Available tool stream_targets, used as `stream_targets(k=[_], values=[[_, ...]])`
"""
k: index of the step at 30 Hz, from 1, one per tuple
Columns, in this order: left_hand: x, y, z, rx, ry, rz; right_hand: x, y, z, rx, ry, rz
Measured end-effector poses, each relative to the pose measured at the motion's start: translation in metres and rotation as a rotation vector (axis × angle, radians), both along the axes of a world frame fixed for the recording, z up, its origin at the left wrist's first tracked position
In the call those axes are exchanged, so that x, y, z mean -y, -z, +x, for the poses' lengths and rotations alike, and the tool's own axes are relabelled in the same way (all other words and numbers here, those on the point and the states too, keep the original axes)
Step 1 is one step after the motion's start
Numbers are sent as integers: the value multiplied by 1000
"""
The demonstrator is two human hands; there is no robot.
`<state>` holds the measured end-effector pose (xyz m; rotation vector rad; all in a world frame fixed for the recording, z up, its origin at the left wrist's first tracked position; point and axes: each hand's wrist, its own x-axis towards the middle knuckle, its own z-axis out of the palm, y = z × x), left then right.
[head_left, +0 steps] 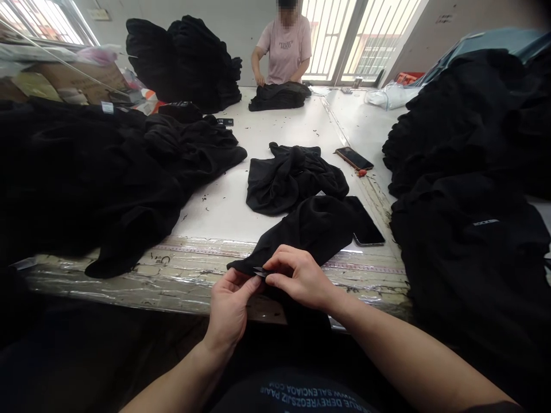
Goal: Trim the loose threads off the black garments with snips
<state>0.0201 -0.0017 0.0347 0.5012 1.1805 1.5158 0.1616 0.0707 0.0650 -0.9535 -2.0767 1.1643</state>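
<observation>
At the table's near edge my left hand (232, 298) pinches the narrow end of a black garment (314, 223) between thumb and fingers. My right hand (297, 275) is closed on a small pair of thread snips (260, 272), whose pointed metal blades stick out toward the left thumb and lie at the fabric's edge. Most of the snips' body is hidden in the right fingers. The garment spreads away from my hands over the table, and part of it hangs over the front edge. Another black garment (297, 178) lies crumpled just beyond it.
Heaps of black garments flank me at left (107, 172) and right (465, 126). One phone (368, 223) lies beside the held garment, another phone (353, 158) farther back. Thread scraps dot the white table (215, 212). A co-worker (286, 46) handles black cloth (279, 96) at the far end.
</observation>
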Motion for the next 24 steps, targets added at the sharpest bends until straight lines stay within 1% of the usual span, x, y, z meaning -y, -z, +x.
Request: stream_targets(k=[9,16,22,24], values=[[1,0,1,7,-8,-3,0,-1,-1,-4,5,-46],[1,1,3,36,5,-9,4,-4,-2,16,9,-13],[2,3,5,25,12,-15,2,2,-3,12,10,21],[2,2,5,20,15,-20,1,-1,-2,7,19,25]])
